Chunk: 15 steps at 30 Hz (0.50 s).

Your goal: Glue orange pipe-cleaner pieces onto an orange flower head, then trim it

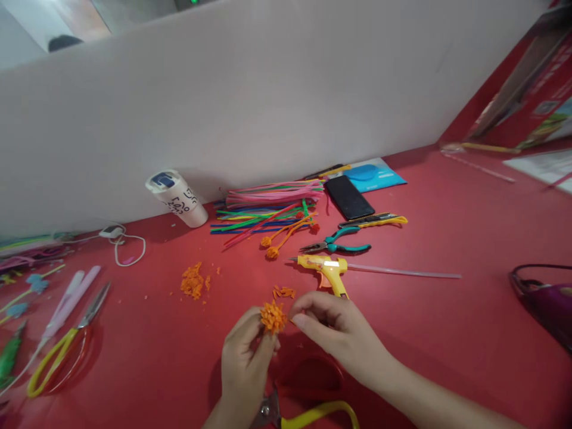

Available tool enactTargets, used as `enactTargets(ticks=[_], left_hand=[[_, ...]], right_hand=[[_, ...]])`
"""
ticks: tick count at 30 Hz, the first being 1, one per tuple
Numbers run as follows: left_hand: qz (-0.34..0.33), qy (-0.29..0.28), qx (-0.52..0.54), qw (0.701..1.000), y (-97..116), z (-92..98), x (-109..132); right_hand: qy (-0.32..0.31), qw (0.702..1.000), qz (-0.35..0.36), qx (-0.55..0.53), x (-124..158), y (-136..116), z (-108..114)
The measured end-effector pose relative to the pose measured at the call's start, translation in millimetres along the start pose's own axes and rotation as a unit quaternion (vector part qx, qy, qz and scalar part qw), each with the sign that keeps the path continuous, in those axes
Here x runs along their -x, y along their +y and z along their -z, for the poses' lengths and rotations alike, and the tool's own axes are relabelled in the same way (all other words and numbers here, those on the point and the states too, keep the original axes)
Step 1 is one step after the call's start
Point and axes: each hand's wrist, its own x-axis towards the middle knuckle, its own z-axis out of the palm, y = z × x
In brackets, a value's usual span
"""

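One fuzzy round orange tuft (273, 316), left grip (243, 357) pinching it, right grip (339, 328) beside it, closure unclear

Bare red tabletop (447, 333) lies open to the right of the right hand (333, 325), as far as a purple object (543, 301) at the edge. Just beyond both hands, a yellow glue gun (328, 271), orange scraps (283, 292) and pliers (337, 241) bar the way. Left of the left hand (245, 357), clear surface runs to the scissors (67, 345).
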Motion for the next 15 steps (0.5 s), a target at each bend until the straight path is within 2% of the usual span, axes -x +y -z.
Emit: enactTargets(ticks=[8, 12, 15], left_hand=[[0.144, -0.001, 0.089, 0.986, -1.3, -1.9, -2.9], [0.261, 0.005, 0.248, 0.933, -9.9, -2.6, -6.2], [0.302, -0.004, 0.310, 0.902, -13.0, -1.2, -11.6]], right_hand=[[-0.021, 0.995, -0.065, -0.067, -8.5, 5.1, -1.2], [0.012, 0.997, -0.049, -0.055, -9.7, 3.9, 4.1], [0.017, 0.998, -0.037, -0.051, -10.6, 1.5, 14.2]])
